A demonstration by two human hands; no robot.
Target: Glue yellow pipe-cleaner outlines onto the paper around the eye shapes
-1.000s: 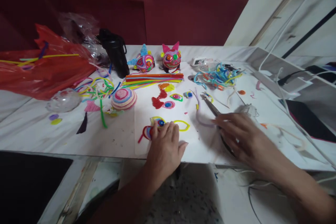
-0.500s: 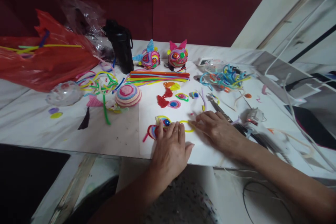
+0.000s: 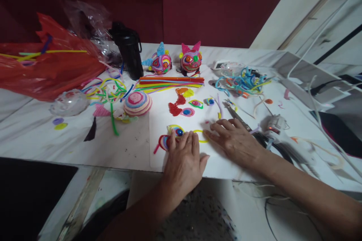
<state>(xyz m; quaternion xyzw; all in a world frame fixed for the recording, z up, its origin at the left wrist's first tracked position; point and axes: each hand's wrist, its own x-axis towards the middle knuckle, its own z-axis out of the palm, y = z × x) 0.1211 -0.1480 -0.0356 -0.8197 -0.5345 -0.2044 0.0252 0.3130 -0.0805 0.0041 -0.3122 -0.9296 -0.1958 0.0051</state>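
My left hand (image 3: 185,158) lies flat on a white sheet (image 3: 157,118), fingers stretched out. Its fingertips partly cover a coiled piece with a red outline (image 3: 161,141) and touch the edge of a yellow-rimmed eye shape with a blue bead (image 3: 179,132). A bent yellow pipe cleaner (image 3: 203,141) curves between the two hands, one end hidden by the left fingers. My right hand (image 3: 237,141) rests at its other end, one fingertip touching it, the remaining fingers bent and apart. Beyond lie a pink-and-blue eye shape (image 3: 187,112), a green-rimmed one (image 3: 196,104) and red fuzzy pieces (image 3: 175,109).
Pliers (image 3: 239,118) lie beside my right hand. Behind are a pipe-cleaner bundle (image 3: 172,81), a striped dome (image 3: 137,103), two decorated animal heads (image 3: 191,60), a black bottle (image 3: 128,51) and a red bag (image 3: 70,67). Tangled blue scraps (image 3: 246,81) and cables sit right.
The right fingers have lifted and spread slightly near the end of the yellow pipe cleaner. My left hand stays in place. The view has shifted a little.
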